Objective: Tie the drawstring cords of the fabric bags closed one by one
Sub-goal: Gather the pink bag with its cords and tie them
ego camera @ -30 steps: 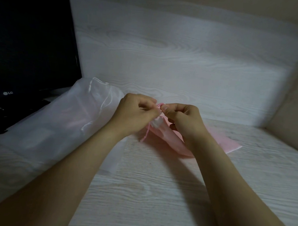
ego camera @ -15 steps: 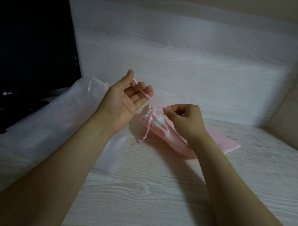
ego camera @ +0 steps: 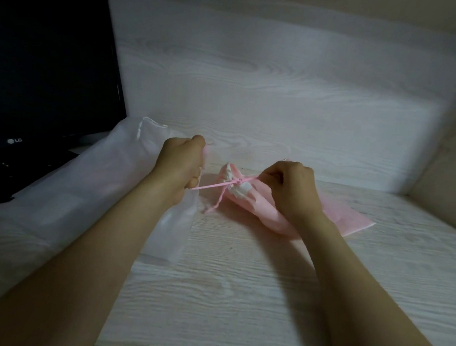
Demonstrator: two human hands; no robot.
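Observation:
A pink fabric bag (ego camera: 267, 213) lies on the pale wooden table (ego camera: 242, 291), its gathered mouth pointing left. A pink drawstring cord (ego camera: 210, 185) is crossed in a knot at the bag's neck and stretched taut to both sides. My left hand (ego camera: 180, 165) is fisted on the cord's left end, left of the bag. On the right, my right hand (ego camera: 289, 186) pinches the other end just beside the knot. A loose cord tail hangs down below the knot. A large white translucent bag (ego camera: 77, 192) lies flat at the left, partly under my left forearm.
A black LG monitor (ego camera: 43, 73) stands at the back left, behind the white bag. A pale wood-grain wall (ego camera: 278, 83) closes the back, and a beige side wall (ego camera: 451, 169) closes the right.
My hands were together at the bag's mouth. The left hand then rose open with the cord looped on it, and now both hands have pulled apart, drawing the cord tight.

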